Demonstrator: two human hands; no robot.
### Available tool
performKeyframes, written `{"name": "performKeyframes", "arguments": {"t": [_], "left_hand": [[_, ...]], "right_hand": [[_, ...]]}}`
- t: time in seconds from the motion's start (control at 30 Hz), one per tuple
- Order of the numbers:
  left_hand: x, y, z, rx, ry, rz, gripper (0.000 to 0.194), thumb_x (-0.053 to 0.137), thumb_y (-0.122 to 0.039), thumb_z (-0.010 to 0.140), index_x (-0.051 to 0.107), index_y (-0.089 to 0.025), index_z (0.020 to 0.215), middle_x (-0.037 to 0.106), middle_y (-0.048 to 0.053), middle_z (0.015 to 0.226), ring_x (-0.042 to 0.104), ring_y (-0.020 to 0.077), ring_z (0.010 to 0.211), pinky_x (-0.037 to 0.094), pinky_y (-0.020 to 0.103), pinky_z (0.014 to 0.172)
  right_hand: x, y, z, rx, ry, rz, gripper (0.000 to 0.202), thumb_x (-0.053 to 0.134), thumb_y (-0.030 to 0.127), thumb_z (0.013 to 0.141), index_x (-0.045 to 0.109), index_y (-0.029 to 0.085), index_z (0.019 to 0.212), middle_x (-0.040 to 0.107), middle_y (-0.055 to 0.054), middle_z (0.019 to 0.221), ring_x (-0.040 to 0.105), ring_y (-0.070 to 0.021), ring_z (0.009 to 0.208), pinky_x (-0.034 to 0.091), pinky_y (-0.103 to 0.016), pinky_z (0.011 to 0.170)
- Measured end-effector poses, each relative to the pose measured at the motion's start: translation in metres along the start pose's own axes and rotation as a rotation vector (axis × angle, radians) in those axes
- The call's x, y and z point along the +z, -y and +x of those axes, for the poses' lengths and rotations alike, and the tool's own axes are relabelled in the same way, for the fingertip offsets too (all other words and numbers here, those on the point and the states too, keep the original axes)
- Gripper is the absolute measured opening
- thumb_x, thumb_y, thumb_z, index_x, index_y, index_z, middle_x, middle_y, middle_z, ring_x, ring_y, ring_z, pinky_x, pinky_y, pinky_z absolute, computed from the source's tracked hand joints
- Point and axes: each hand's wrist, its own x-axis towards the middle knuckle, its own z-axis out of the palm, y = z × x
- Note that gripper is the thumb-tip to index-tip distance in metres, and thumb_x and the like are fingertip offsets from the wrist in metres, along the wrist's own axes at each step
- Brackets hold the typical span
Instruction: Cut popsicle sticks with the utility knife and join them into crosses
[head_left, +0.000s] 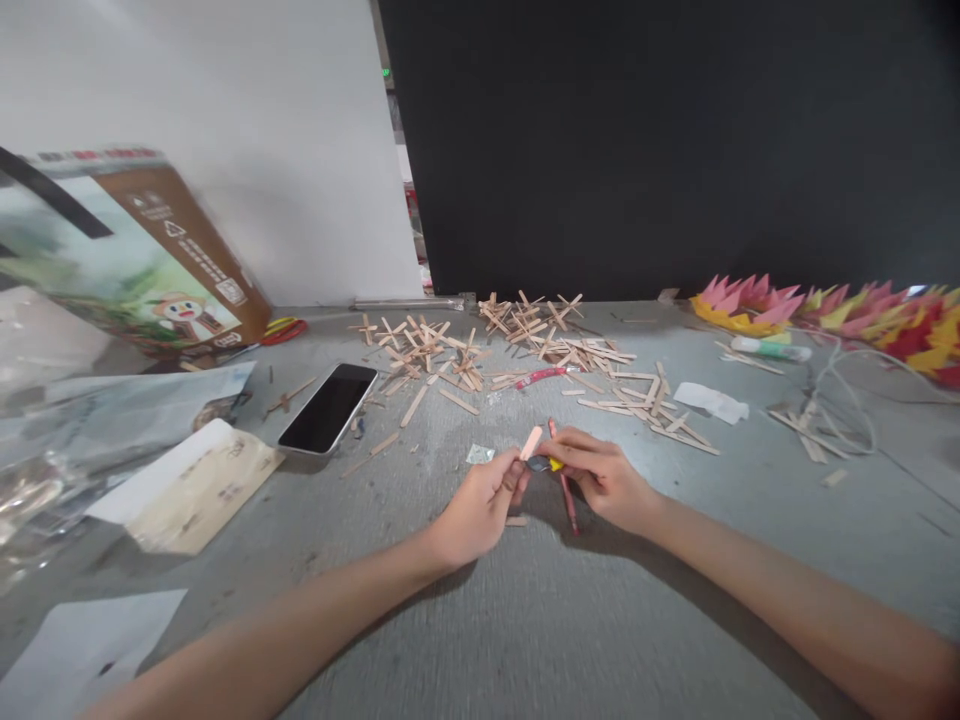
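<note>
My left hand [480, 505] is closed, pinching a short wooden craft stick [532, 442] that points up from its fingertips. Facing it, my right hand [600, 475] is closed around a small yellow and dark grey item [555, 464]; its dark end touches or nearly touches the left fingertips. Its exact kind is too small to make out. A thin red pencil-like rod [570, 505] runs beneath the right fingers; whether they grip it I cannot tell. Below the hands lies a small piece of stick [516, 521]. Behind my left hand is a small clear scrap [480, 454].
Loose and crossed craft sticks [420, 350] spread along the back. A phone [328, 408], an envelope [202, 490] and a printed box [142, 260] stand or lie left. At right are a glue stick [771, 349], paper crowns [746, 305], a white cable [832, 370] and torn paper [711, 401].
</note>
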Motion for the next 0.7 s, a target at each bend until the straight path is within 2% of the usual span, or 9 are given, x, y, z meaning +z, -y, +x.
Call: {"name": "performKeyframes", "arguments": {"t": [0.2, 0.47, 0.7], "left_hand": [[0.0011, -0.002, 0.0001, 0.004, -0.015, 0.007, 0.049, 0.03, -0.062, 0.106, 0.041, -0.022, 0.08, 0.038, -0.004, 0.068, 0.035, 0.013, 0.061, 0.032, 0.026, 0.059], [0.0007, -0.0035, 0.0001, 0.029, -0.018, 0.004, 0.05, 0.028, -0.062, 0.106, 0.041, -0.022, 0.079, 0.038, -0.004, 0.068, 0.035, 0.0128, 0.061, 0.032, 0.026, 0.059], [0.0027, -0.0061, 0.0006, 0.0, -0.042, -0.041, 0.05, 0.031, -0.063, 0.105, 0.042, -0.022, 0.081, 0.038, -0.005, 0.068, 0.034, 0.0121, 0.06, 0.031, 0.025, 0.058]], "right_hand": [[0.0022, -0.0025, -0.0018, 0.018, 0.003, 0.02, 0.06, 0.039, -0.001, 0.094, 0.065, 0.029, 0.138, 0.066, -0.008, 0.103, 0.064, -0.019, 0.091, 0.06, -0.034, 0.08], [0.0017, -0.0024, -0.0008, -0.008, -0.029, -0.003, 0.054, 0.038, 0.001, 0.098, 0.067, 0.028, 0.135, 0.066, -0.008, 0.101, 0.064, -0.0196, 0.093, 0.059, -0.037, 0.086], [-0.0002, 0.0025, -0.0021, 0.026, 0.061, -0.049, 0.05, 0.04, 0.009, 0.104, 0.056, 0.03, 0.146, 0.064, -0.009, 0.11, 0.065, -0.0214, 0.1, 0.058, -0.037, 0.091]]}}
